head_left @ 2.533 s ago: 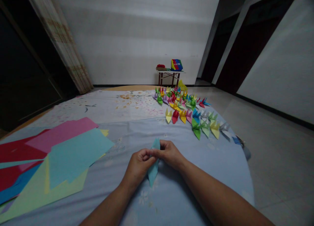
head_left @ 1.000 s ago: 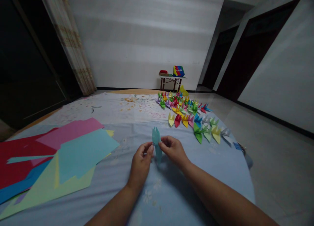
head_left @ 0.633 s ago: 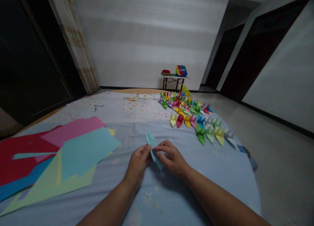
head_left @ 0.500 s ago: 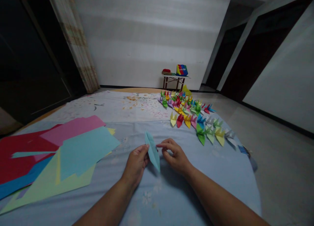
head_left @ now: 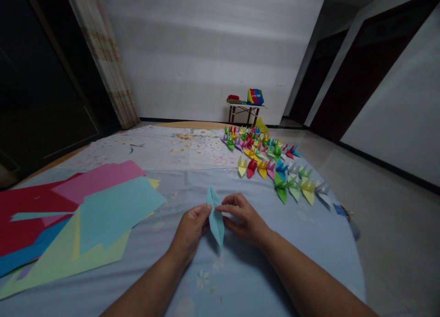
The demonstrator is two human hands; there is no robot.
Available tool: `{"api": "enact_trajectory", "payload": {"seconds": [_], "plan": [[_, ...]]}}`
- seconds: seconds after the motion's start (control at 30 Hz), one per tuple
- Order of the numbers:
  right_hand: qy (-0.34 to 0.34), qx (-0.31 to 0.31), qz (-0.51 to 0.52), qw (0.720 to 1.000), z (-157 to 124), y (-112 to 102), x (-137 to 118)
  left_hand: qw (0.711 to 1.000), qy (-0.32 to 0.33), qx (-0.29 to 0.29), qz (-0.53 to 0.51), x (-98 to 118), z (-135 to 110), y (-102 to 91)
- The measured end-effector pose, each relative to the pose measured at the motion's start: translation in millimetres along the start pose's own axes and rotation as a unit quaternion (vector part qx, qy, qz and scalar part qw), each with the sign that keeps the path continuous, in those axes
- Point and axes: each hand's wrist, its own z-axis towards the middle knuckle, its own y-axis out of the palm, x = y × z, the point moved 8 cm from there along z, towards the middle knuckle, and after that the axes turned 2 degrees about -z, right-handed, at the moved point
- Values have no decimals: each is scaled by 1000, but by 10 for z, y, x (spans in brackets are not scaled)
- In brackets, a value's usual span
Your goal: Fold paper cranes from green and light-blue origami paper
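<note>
A light blue folded paper [head_left: 215,223], long and pointed at both ends, is held upright-tilted above the table in front of me. My left hand [head_left: 193,224] pinches its left edge between thumb and fingers. From the other side, my right hand [head_left: 243,219] has its index finger across the face of the paper and its other fingers curled at the right edge, partly behind it. Several folded paper cranes [head_left: 281,187] in many colours stand in rows to the right, beyond my right hand.
Loose sheets of coloured paper [head_left: 117,211] lie overlapping on the left of the table. A pale blue flowered tablecloth [head_left: 201,280] covers the round table. Against the far wall stands a small table [head_left: 244,107] with a colourful box [head_left: 255,97] on it.
My right hand's index finger has moved left onto the face of the folded paper, and its other fingers have come to the edge. The paper has turned more upright, its face towards me.
</note>
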Motion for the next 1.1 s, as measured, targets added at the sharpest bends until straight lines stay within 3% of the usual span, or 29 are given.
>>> {"api": "enact_trajectory", "payload": {"seconds": [0.27, 0.73, 0.93, 1.1], "plan": [[-15, 6, -64, 998, 5, 5, 25, 999, -3, -40, 16, 0, -14, 65], [-50, -10, -109, 993, 39, -1, -84, 999, -32, -33, 1, -35, -20, 56], [38, 26, 20, 999, 16, 1, -10, 996, -21, -76, -28, -20, -56, 144], [143, 66, 124, 980, -17, 51, 141, 995, -18, -86, -55, -21, -64, 177]]}}
